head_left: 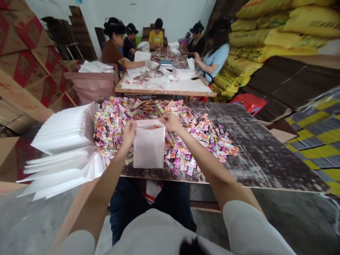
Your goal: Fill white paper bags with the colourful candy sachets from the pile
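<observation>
I hold a white paper bag (148,147) upright over the near edge of a dark worn table (260,152). My left hand (129,134) pinches the bag's top left corner and my right hand (172,122) pinches its top right edge, spreading the mouth. Behind and around the bag lies a wide heap of small colourful sachets (148,113), pink, orange, green and purple. A tall stack of flat white bags (66,131) stands just left of my left hand, with more fanned out below it.
Several people sit at a second table (186,88) farther back, sorting sachets and white bags. Red-printed cartons (23,60) are stacked at the left. Yellow sacks (276,32) pile up at the right above dark sheets, and a red stool (248,102) stands beside them.
</observation>
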A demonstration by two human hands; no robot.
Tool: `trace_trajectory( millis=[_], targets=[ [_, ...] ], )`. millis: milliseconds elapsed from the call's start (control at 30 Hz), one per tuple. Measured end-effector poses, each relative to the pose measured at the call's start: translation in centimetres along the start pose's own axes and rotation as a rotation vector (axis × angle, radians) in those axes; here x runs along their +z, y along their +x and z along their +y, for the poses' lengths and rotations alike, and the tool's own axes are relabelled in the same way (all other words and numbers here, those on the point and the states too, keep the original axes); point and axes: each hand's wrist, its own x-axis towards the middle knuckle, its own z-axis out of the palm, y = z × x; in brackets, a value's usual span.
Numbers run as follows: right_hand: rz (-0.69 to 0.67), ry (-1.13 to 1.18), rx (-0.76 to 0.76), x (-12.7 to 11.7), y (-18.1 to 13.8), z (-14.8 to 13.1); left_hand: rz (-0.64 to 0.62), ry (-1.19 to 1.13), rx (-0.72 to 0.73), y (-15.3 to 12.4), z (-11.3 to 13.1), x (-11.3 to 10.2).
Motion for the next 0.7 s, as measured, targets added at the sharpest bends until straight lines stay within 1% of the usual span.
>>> trace_trajectory(
  millis=[33,67,100,167,200,267,300,367,467,567,633,700],
  targets=[
    [-0.019,-0.047,0.025,1.1,0.0,0.7,-0.011,-0.02,-0.05,0.3,-1.5,0.0],
    [-0.006,-0.098,0.024,2.1,-0.1,1.2,-0.016,-0.037,-0.089,0.4,-2.8,0.0],
    [0.031,-0.148,-0.009,2.9,-0.5,1.5,-0.01,-0.049,-0.114,0.3,-3.8,0.0],
    [0.104,-0.221,-0.158,3.8,-1.4,1.5,0.019,-0.073,-0.136,0.0,-5.0,0.0],
    [0.095,-0.241,-0.251,4.1,-1.8,1.3,0.027,-0.087,-0.14,-0.2,-5.3,-0.1],
    [-0.025,-0.257,-0.387,4.5,-2.0,0.7,0.024,-0.102,-0.136,-0.3,-5.5,-0.1],
    [-0.094,-0.267,-0.407,4.8,-1.8,0.3,0.012,-0.1,-0.13,-0.3,-5.5,-0.2],
    [-0.206,-0.307,-0.361,5.7,-1.0,-0.3,-0.003,-0.093,-0.121,-0.2,-5.7,-0.1],
    [-0.351,-0.351,-0.276,7.4,0.6,-1.3,0.007,-0.095,-0.121,-0.3,-5.9,0.1],
    [-0.481,-0.343,-0.315,8.2,1.7,-1.9,0.017,-0.119,-0.121,-0.4,-6.3,0.1],
    [-0.58,-0.255,-0.371,7.9,1.9,-1.8,-0.011,-0.189,-0.145,-0.4,-6.6,-0.3],
    [-0.616,-0.096,-0.42,7.4,1.8,-1.6,-0.098,-0.309,-0.228,-0.3,-7.1,-1.1]
  ],
)
